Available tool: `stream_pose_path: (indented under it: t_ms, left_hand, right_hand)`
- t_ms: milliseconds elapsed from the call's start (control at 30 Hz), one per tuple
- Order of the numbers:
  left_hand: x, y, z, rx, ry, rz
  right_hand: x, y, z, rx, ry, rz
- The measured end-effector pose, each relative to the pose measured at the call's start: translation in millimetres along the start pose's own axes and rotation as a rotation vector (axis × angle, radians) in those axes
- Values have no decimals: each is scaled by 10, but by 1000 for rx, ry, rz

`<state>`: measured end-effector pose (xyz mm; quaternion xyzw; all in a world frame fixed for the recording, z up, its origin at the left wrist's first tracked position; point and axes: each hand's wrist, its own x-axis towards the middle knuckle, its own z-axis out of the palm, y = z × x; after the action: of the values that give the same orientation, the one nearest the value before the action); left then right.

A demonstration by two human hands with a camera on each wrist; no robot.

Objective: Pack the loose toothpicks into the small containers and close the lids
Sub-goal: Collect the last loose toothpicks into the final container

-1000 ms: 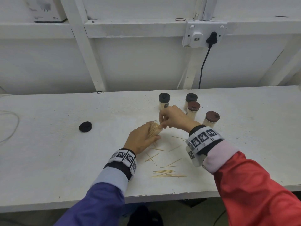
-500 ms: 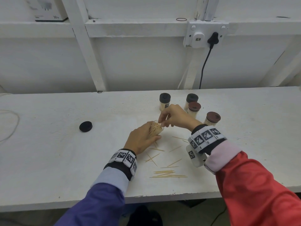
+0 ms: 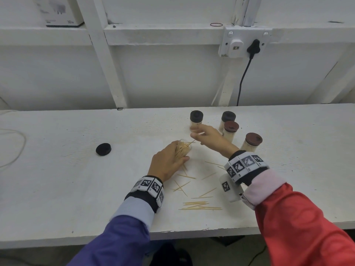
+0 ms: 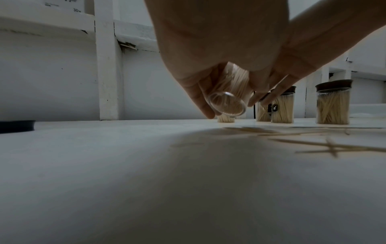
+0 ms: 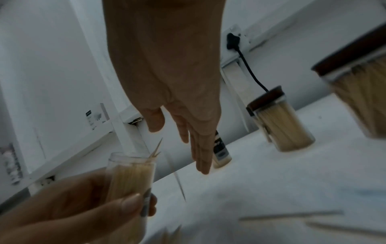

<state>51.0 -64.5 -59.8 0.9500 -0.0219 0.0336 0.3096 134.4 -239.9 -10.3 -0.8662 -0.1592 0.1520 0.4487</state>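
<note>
My left hand (image 3: pixel 169 162) grips a clear lidless container (image 3: pixel 183 149) packed with toothpicks, tilted with its mouth away from me; its clear base (image 4: pixel 226 105) shows in the left wrist view. A few toothpick tips (image 5: pixel 155 152) stick out of its mouth (image 5: pixel 131 159). My right hand (image 3: pixel 203 135) hovers just beyond the mouth with straight, spread fingers and holds nothing. Loose toothpicks (image 3: pixel 199 205) lie scattered on the white table (image 3: pixel 76 189) near my wrists. A loose black lid (image 3: pixel 103 149) lies to the left.
Several filled, capped containers stand behind my right hand: a black-lidded one (image 3: pixel 196 119), another black-lidded one (image 3: pixel 228 118), and two brown-lidded ones (image 3: pixel 231 129) (image 3: pixel 253 143). A wall socket with a black plug (image 3: pixel 253 48) hangs above. A white cord (image 3: pixel 17 146) loops at the far left.
My right hand has let go at the container's mouth, opened its fingers and lifted up and back. The left hand keeps the container in place.
</note>
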Motion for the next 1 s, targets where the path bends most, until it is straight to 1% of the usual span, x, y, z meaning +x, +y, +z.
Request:
stream_pose_path:
  t_ms: [100, 133, 200, 333, 467, 533, 800, 833, 933, 967, 1000]
  left_hand:
    - [10, 2, 0, -1, -3, -10]
    - [11, 1, 0, -1, -4, -10]
    - [7, -4, -2, 2, -6, -4]
    - [-1, 6, -8, 17, -22, -1]
    - [-6, 16, -12, 14, -23, -1]
    - [-8, 19, -5, 9, -41, 11]
    - [-9, 32, -5, 2, -36, -13]
    - [-9, 35, -9, 2, -29, -23]
    - [-13, 40, -27, 4, 0, -57]
    - [-17, 43, -33, 7, 11, -65]
    - [-22, 47, -40, 14, 25, -73]
  right_hand:
    - [-54, -3, 61, 231, -96, 174]
    - [-66, -5, 79, 294, -97, 188]
    - [-70, -14, 104, 327, -43, 148]
    - [-79, -33, 109, 186, 55, 61]
    - [-79, -41, 143, 29, 170, 33]
    - [-79, -44, 163, 8, 203, 38]
    - [-67, -95, 250, -42, 207, -42]
    - [-69, -106, 262, -85, 208, -77]
    - [-84, -146, 298, -319, 176, -178]
    - [-84, -146, 305, -342, 150, -199]
    - [-88, -144, 307, -308, 130, -223]
